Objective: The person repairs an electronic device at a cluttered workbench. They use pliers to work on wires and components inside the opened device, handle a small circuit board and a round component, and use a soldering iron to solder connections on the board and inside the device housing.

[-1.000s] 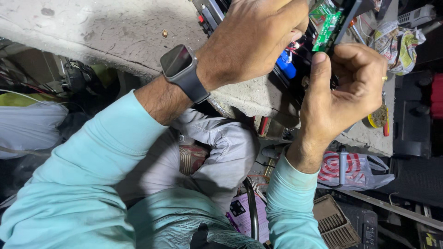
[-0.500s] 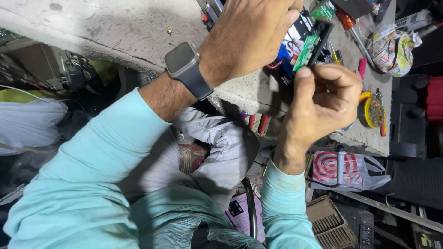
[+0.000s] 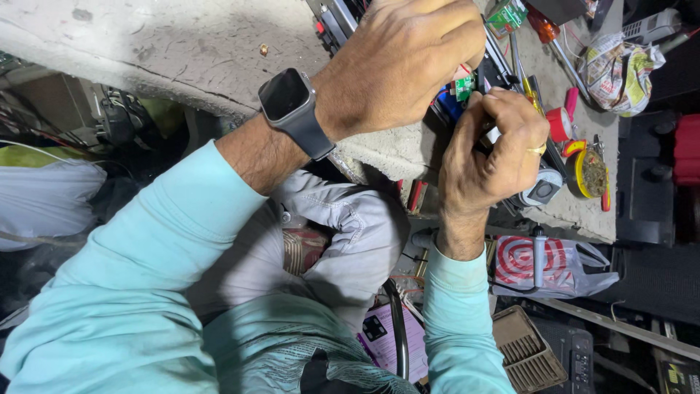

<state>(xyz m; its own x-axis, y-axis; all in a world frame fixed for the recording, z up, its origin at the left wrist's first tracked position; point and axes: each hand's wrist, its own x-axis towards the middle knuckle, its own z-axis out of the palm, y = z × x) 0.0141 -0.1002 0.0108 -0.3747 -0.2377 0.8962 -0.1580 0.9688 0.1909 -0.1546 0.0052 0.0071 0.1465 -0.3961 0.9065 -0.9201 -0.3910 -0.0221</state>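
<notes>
A: Green circuit board [image 3: 462,87], small, sits pinched between both hands over the concrete ledge [image 3: 182,51]. Right hand [image 3: 490,149] has its fingers pressed together on the board's lower edge; left hand [image 3: 402,62] curls over the top.

B: Progress?

A: Judged mid-work: board not set down. Screwdriver [image 3: 545,31] and yellow tape roll [image 3: 588,171] lie untouched beside.

A dark, blank rectangular smartwatch screen [image 3: 284,95] sits on the left wrist. A white plastic bag with red concentric rings [image 3: 543,264] hangs below the table edge. A crumpled printed wrapper [image 3: 616,69] lies top right. A purple label sheet [image 3: 390,335] lies low, centre.
</notes>
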